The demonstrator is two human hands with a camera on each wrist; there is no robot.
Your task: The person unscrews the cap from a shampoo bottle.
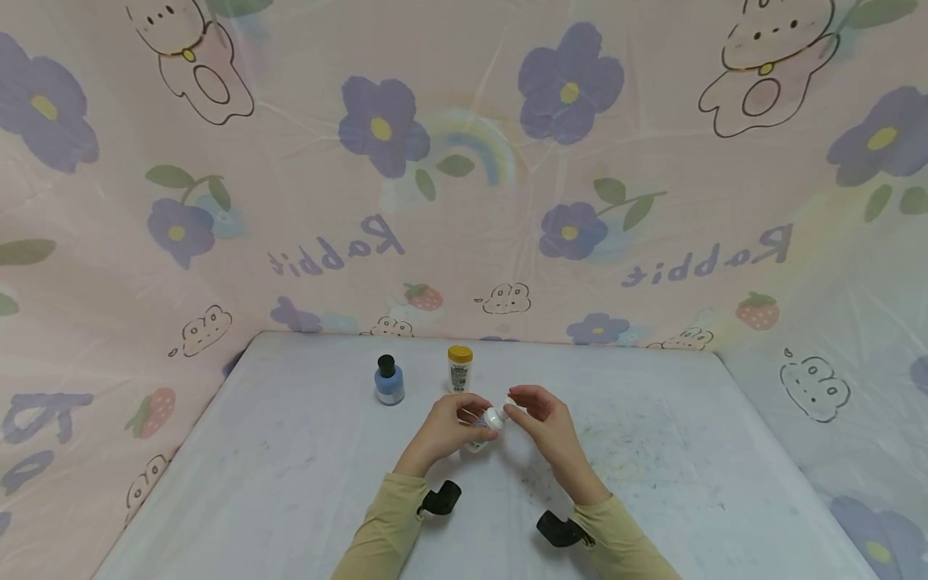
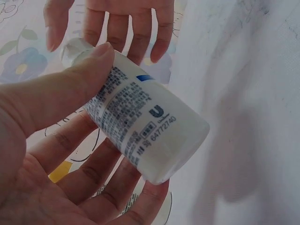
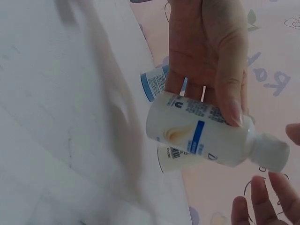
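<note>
Blue bottle (image 1: pixel 389 387): stood upright toward the far edge, with a black cap (image 1: pixel 387 365) on top.
Yellow-capped bottle (image 1: pixel 460 370): stood upright to the right of that, apart from it.
Left hand (image 1: pixel 444 431): gripped the white bottle (image 3: pixel 211 136) between thumb and curled fingers.
White bottle: lay tilted in that grip, over the table (image 1: pixel 290 451), with its white cap (image 3: pixel 271 153) on and turned rightward.
Right hand (image 1: pixel 554 435): hovered just beside the white cap, fingers open and seemingly not touching.
Slip: seemed possible from an eased thumb on smooth-looking sides.
Spill: might have come from a squeeze at that tilt, if the cap were loose.
Knock: looked likeliest for the yellow-capped bottle, from a forward swing of the left hand.
Surface: was pale, with greyish marks, more noticeable toward the right.
Room: was screened by creased pink cloth (image 1: pixel 464 217) with floral and rabbit prints.
</note>
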